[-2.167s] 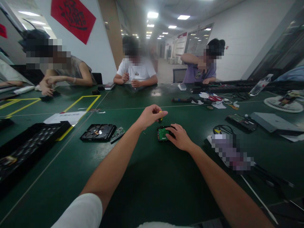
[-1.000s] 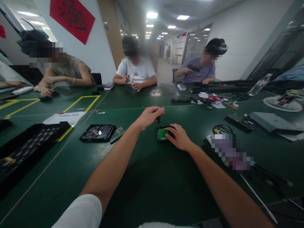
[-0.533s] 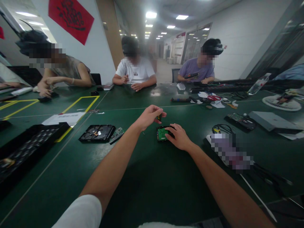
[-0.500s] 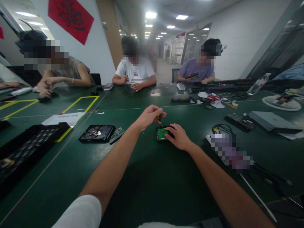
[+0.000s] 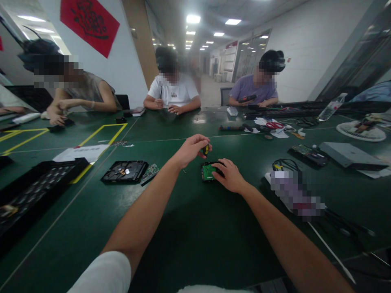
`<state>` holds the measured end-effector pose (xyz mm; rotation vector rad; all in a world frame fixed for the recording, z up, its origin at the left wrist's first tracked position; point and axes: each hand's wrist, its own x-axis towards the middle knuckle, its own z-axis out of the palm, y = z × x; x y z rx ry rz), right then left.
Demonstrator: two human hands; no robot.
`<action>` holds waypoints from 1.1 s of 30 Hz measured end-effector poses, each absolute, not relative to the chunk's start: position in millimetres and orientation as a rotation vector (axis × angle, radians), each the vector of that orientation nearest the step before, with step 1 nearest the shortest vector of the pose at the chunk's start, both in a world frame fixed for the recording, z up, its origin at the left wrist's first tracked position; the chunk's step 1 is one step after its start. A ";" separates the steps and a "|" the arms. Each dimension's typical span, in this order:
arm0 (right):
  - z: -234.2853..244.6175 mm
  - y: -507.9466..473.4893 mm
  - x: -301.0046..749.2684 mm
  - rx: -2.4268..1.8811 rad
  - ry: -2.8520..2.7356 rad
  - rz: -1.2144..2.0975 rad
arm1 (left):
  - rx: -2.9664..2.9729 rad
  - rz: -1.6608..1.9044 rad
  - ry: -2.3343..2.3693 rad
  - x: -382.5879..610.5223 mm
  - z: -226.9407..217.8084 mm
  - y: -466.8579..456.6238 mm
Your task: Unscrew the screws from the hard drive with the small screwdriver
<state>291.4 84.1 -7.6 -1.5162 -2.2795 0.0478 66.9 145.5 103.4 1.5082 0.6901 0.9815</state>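
Note:
My left hand (image 5: 193,149) is closed around a small screwdriver (image 5: 205,151) with a black and yellow handle, held upright over the far side of a hard drive (image 5: 208,171). The screwdriver's tip is too small to make out. The drive lies on the green table with its green circuit board facing up. My right hand (image 5: 228,174) grips the drive from the right, its fingers covering that side. Tiny screws (image 5: 184,171) lie just left of the drive. Further left are an opened black drive casing (image 5: 124,171) and a loose circuit board (image 5: 152,169).
On the left stands a long black tray (image 5: 45,191). To the right lie another drive (image 5: 308,155), a grey metal box (image 5: 352,156), cables (image 5: 287,165) and a blurred-out phone-like item (image 5: 295,195). A water bottle (image 5: 332,107) rests further back. Several people sit across the table.
The screwdriver has turned slightly in my left hand, so more of its yellow handle shows. My right hand and the hard drive stay in place.

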 end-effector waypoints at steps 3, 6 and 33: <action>-7.6 84.1 291.3 -1.512 -2.282 0.042 | 1.457 0.990 0.690 67.4 102.3 146.2; -8.2 84.3 290.9 -1.517 -2.278 0.037 | 1.413 0.993 0.690 67.1 100.7 148.0; -7.2 83.7 290.5 -1.506 -2.268 0.034 | 1.535 1.002 0.688 65.4 103.4 144.3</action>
